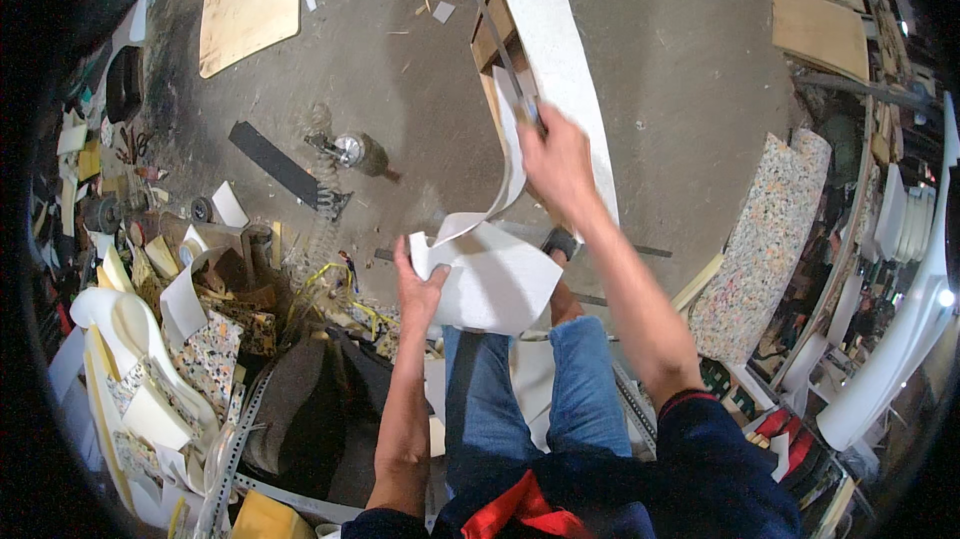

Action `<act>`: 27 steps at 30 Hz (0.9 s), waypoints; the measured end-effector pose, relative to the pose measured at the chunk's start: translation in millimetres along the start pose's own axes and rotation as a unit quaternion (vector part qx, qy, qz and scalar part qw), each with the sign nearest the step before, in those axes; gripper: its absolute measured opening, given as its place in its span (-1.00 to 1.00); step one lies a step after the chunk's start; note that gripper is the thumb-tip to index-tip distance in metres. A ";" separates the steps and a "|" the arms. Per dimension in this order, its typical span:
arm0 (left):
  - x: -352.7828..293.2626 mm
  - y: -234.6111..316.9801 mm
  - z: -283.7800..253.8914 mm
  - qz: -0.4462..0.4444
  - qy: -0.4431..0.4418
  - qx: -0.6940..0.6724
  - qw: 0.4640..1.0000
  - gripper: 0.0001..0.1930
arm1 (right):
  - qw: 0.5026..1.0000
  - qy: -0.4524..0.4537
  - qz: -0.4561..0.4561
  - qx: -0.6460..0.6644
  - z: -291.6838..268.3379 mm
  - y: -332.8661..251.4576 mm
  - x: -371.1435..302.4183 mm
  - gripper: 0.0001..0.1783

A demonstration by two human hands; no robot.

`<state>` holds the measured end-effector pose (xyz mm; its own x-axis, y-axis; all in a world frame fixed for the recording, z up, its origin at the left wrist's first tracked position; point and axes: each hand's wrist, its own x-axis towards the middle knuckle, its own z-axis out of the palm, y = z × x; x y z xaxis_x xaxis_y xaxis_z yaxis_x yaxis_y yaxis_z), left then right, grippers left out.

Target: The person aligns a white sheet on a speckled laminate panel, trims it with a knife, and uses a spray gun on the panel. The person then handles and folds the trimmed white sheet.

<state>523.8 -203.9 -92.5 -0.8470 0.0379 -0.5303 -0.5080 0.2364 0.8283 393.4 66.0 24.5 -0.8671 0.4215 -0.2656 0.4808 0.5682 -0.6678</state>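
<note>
"Where's the white foam piece?"
"Just right of the left hand, which grips its left edge; the right hand is farther off."
"Holding?"
"Clenched around a long blade, pointing far and slightly left."

The grey floor is occupied at the far left by a pale wooden panel, with small scraps strewn to its right, and nearer, a dark flat strip is laid beside a metal tool and coiled hose.
</note>
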 end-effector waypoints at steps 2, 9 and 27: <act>10.9 21.0 -9.4 0.044 0.028 0.130 0.990 -0.20 | 0.997 -0.033 0.072 0.018 -0.5 16.9 -35.4 -0.62; 130.2 150.2 30.4 0.300 0.110 0.197 0.927 -0.57 | 1.000 0.003 0.002 -0.007 7.2 41.9 -28.3 -0.68; 347.7 274.2 151.1 0.188 -0.090 0.290 0.934 -0.62 | 0.994 0.016 0.073 0.079 13.2 1.6 30.5 -0.73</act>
<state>113.8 20.8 -77.0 -0.8820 0.3745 -0.2862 0.0345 0.6570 0.7531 366.0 70.4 6.1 -0.7840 0.5153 -0.3462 0.5720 0.3829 -0.7254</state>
